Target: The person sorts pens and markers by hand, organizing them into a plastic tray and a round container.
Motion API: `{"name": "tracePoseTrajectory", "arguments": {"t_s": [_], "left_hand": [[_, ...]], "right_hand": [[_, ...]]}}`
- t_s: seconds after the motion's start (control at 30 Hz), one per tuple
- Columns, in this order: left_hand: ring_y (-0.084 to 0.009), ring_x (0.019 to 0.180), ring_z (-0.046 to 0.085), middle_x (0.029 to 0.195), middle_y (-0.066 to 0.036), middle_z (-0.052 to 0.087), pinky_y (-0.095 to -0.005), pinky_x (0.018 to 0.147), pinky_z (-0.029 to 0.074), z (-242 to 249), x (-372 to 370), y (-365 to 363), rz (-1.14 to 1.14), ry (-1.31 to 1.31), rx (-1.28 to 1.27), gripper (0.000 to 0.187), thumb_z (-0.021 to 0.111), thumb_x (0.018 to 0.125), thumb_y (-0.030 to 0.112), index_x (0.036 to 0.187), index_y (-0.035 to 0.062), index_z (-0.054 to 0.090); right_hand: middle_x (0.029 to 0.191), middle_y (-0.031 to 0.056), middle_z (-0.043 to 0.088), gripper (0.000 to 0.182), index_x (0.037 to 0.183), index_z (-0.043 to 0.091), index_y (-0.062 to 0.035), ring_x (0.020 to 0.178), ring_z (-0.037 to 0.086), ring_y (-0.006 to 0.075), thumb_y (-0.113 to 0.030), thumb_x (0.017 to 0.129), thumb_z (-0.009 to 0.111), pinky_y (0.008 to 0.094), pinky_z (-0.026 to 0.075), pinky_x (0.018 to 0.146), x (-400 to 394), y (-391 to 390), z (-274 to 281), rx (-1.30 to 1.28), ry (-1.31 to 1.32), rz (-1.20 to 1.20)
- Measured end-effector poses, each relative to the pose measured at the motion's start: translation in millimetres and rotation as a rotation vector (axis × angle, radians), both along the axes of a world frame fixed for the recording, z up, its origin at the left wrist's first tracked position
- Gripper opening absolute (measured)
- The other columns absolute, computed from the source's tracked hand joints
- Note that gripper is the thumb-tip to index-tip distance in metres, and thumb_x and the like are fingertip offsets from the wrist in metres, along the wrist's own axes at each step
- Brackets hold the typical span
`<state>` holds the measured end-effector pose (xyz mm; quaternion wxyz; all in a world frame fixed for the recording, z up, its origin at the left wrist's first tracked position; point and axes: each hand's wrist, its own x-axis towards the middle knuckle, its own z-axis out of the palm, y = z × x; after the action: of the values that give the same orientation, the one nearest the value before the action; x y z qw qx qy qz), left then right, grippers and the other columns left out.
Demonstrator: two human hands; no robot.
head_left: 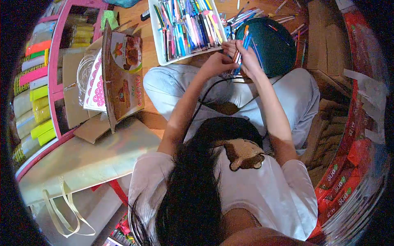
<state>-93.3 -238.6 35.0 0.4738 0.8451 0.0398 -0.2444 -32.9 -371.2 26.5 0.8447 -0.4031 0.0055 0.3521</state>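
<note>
My right hand (pixel 249 61) holds a small bunch of pens (pixel 246 40), blue and orange ones among them, with the thumb across them. Close against its palm side, my left hand (pixel 219 64) has its fingers curled in at the lower part of the bunch. Its fingertips are partly hidden, but they seem to pinch the pens there. Just beyond my left hand stands a white tray (pixel 164 62) filled with rows of many-coloured pens. A dark green round object (pixel 273 49) lies beside my right hand, with a few pens on it.
Loose pens (pixel 250 15) lie scattered on the wooden floor behind the green object. An open cardboard box (pixel 123 88) stands at left, near a pink-framed shelf (pixel 55 74) of rolls. Below is a pale bag (pixel 102 151). Red packs (pixel 334 174) and cardboard (pixel 328 45) line the right.
</note>
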Motion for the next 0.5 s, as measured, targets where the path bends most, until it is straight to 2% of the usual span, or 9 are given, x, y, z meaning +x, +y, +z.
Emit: {"name": "tracePoseTrajectory", "arguments": {"t_s": [0.03, 0.13, 0.23, 0.37, 0.5], "left_hand": [[-0.0106, 0.047, 0.049, 0.049, -0.004, 0.052, -0.0277, 0.049, 0.041, -7.0, -2.6, -3.5, 0.091, -0.141, -0.039, 0.037, 0.066, 0.069, 0.039, 0.066, 0.002, 0.064], [-0.01, 0.047, 0.049, 0.05, -0.003, 0.052, -0.0266, 0.048, 0.041, -4.7, -4.0, -1.2, 0.086, -0.175, 0.0, 0.035, 0.066, 0.07, 0.037, 0.066, 0.0021, 0.064], [-0.0092, 0.049, 0.051, 0.053, -0.003, 0.056, -0.0258, 0.05, 0.041, 13.4, -5.6, 3.2, 0.15, -0.053, -0.056, 0.033, 0.065, 0.071, 0.035, 0.071, 0.0026, 0.066], [-0.007, 0.053, 0.051, 0.062, -0.004, 0.061, -0.0231, 0.051, 0.042, 30.5, -4.6, 33.5, 0.235, 0.017, 0.003, 0.027, 0.064, 0.075, 0.029, 0.081, 0.0032, 0.067], [-0.006, 0.052, 0.05, 0.061, -0.003, 0.059, -0.0207, 0.047, 0.039, 27.3, -17.9, 103.6, 0.611, -0.078, -0.153, 0.024, 0.063, 0.076, 0.024, 0.078, 0.0004, 0.066]], "right_hand": [[0.104, 0.0212, 0.055, 0.035, 0.106, 0.043, 0.0058, 0.095, 0.056, 0.0276, -0.026, 0.091, 0.037, 0.034, 0.046, 0.083, -0.7, 0.4, 0.2, -0.001, -0.009, -0.01], [0.112, 0.0212, 0.05, 0.043, 0.115, 0.038, 0.0072, 0.102, 0.052, 0.0274, -0.028, 0.09, 0.037, 0.0359, 0.042, 0.089, -0.4, -0.8, 1.7, -0.031, -0.056, 0.043], [0.11, 0.0195, 0.052, 0.043, 0.116, 0.039, 0.0064, 0.101, 0.053, 0.0246, -0.029, 0.091, 0.037, 0.0336, 0.044, 0.087, -1.4, -0.6, 2.1, -0.09, -0.001, 0.046], [0.102, 0.0212, 0.055, 0.037, 0.108, 0.044, 0.0071, 0.095, 0.056, 0.0269, -0.025, 0.092, 0.035, 0.0339, 0.047, 0.083, 1.3, -1.2, -8.5, -0.099, -0.059, 0.018], [0.101, 0.0221, 0.055, 0.036, 0.108, 0.044, 0.0073, 0.094, 0.057, 0.0275, -0.024, 0.092, 0.035, 0.0341, 0.047, 0.083, 2.2, -1.0, -12.9, -0.095, -0.034, 0.013]]}}
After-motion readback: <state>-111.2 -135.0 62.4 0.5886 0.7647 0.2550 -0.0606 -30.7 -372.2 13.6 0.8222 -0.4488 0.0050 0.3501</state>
